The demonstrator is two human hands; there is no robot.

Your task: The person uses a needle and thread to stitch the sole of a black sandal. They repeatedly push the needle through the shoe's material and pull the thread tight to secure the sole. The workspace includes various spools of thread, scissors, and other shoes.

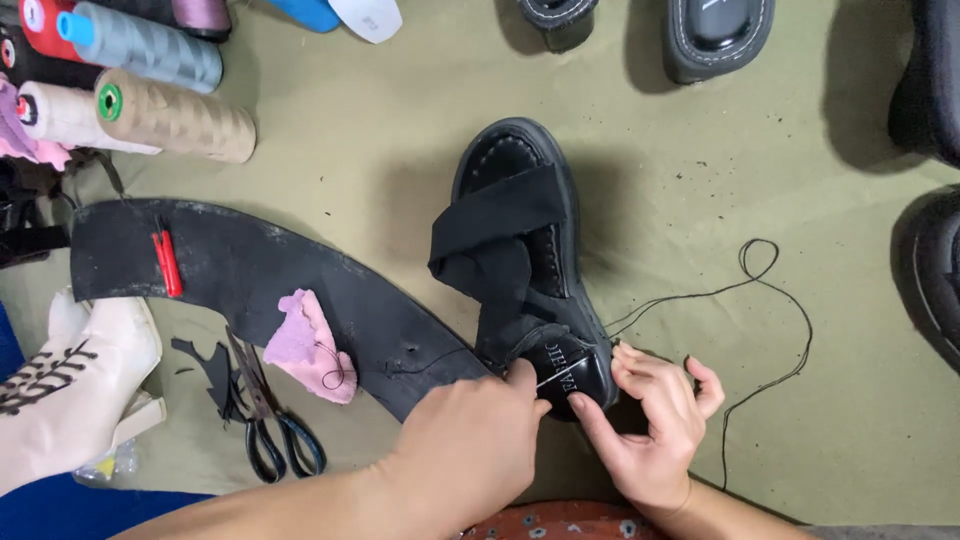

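A black platform sandal [520,250] with crossed fabric straps lies on the olive cloth, heel end toward me. My left hand [470,450] pinches a thin needle at the sandal's heel. My right hand [650,430] grips the heel from the right side, fingers curled on its glossy black insole. A black thread [770,300] runs from the heel and loops across the cloth to the right.
A curved black rubber sheet [250,270] lies at left with a red clip [166,264] and a pink rag [310,345]. Scissors [270,420] lie below it. Thread cones [150,80] sit top left, a white boot [70,390] lower left, other black shoes [715,35] along the top and right.
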